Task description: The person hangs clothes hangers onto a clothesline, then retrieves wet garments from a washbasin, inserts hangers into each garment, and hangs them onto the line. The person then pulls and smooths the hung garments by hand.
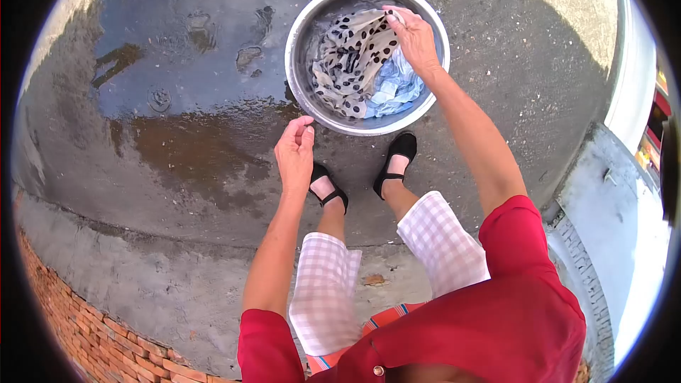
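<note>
A round metal basin (296,92) stands on the ground in front of my feet. Inside it lies a wet cream cloth with black spots (352,64), beside a light blue cloth (397,89). My right hand (417,41) reaches over the basin's right side, its thumb and fingers pinching an upper edge of the spotted cloth and lifting it slightly. Just outside the rim at the lower left, my left hand (295,152) hovers, loosely bent with thumb and fingertips a little apart. Nothing shows in it.
Wet concrete (206,145) with a puddle (191,64) spreads left of the basin. My black shoes (401,152) are close to its near rim. A concrete ledge (177,262) runs behind my feet, with a brick surface (106,340) at lower left. A pale slab (603,177) is at right.
</note>
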Tool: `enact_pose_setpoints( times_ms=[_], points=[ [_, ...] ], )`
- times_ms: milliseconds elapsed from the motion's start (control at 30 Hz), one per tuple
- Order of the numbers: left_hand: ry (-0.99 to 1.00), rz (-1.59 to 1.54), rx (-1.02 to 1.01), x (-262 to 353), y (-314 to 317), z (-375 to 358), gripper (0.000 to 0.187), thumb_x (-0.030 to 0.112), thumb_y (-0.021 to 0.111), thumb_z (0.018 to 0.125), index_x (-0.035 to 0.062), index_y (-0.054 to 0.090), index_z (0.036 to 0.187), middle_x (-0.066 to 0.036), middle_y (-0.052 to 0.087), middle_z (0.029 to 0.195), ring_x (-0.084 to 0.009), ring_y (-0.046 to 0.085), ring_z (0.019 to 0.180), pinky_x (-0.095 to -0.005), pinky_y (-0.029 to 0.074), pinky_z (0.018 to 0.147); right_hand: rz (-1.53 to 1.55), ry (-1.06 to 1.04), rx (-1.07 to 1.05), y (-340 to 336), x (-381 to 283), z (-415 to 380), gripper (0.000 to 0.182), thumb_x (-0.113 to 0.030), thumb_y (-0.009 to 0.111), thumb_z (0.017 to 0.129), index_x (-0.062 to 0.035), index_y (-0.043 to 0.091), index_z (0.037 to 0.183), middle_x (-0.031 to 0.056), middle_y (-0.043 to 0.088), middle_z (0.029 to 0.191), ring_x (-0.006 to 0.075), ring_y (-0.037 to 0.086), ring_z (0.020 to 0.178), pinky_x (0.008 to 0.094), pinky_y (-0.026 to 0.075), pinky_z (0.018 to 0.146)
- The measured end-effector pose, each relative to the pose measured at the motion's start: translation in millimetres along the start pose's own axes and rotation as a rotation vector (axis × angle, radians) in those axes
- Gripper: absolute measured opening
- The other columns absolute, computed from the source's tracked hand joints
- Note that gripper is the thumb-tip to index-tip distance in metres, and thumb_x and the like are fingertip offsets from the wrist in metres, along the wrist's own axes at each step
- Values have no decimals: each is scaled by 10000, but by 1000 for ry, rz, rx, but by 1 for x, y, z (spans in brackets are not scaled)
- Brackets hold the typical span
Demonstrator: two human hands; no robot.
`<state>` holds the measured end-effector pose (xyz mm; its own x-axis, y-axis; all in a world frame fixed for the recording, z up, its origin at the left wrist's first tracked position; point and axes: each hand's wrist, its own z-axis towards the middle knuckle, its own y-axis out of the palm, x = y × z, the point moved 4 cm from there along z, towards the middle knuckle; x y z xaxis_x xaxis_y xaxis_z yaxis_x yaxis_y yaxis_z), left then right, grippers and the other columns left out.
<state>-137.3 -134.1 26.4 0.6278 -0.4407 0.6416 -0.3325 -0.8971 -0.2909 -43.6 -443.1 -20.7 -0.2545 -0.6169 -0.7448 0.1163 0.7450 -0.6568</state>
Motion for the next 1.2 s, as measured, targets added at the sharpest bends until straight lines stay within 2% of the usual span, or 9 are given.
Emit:
enact_pose_setpoints(
  times_ms=[100,200,300,400,567,700,867,1033,1200],
  points=[
    [135,-4,65,20,38,30,359,65,593,858,41,562,1214,-83,601,969,-176,573,717,-329,477,687,579,482,23,-50,-11,-12,334,-304,554,933,11,652,984,41,649,813,89,562,677,274,485,657],
    [209,94,112,17,74,72,550,78,604,837,134,438,1359,-133,531,1166,-263,576,933,-406,461,820,192,615,-87,-75,29,-30,245,-193,598,865,0,650,1006,101,618,777,193,611,753,342,503,722],
    [551,400,193,36,93,99,588,108,626,826,173,425,1375,-113,526,1162,-298,544,982,-457,453,831,-455,-32,166,-83,4,-38,305,-88,599,798,-34,619,1097,110,644,995,274,622,909,359,505,808],
    [476,707,-19,26,104,94,440,112,620,813,154,550,1245,-110,546,1104,-321,532,1031,-459,453,849,-321,-346,-89,-37,-20,-32,415,-53,606,776,-155,586,1177,39,602,1153,276,579,1040,368,493,872],
    [530,829,-158,-5,95,67,138,129,598,812,54,652,914,-111,579,907,-300,583,904,-433,500,774,-439,174,-284,39,38,-15,314,-116,669,788,-116,636,1101,60,662,900,241,634,768,352,511,706],
    [665,939,-260,9,96,34,108,112,597,803,16,636,830,-124,587,868,-302,602,894,-407,514,759,683,662,-170,-1,29,-17,118,-144,671,859,-30,661,884,-34,582,721,40,437,536,210,364,477],
    [529,798,-286,7,102,35,97,147,629,816,56,606,844,-125,577,895,-339,606,818,-453,494,714,1348,603,106,-124,11,-59,107,-133,622,902,-62,630,981,-8,593,756,49,436,547,208,365,484],
    [663,578,272,60,94,74,214,188,640,829,130,574,1025,-99,563,1084,-384,597,766,-479,473,667,362,899,-214,-145,79,-141,205,-145,627,881,-98,635,1080,12,615,809,81,512,602,254,425,517],
    [465,652,3,37,116,99,167,154,630,818,117,605,979,-127,634,945,-378,610,784,-449,473,668,-308,130,-27,-106,42,-95,357,-140,647,816,-166,620,1171,83,611,979,192,585,636,303,494,635]
  ],
)
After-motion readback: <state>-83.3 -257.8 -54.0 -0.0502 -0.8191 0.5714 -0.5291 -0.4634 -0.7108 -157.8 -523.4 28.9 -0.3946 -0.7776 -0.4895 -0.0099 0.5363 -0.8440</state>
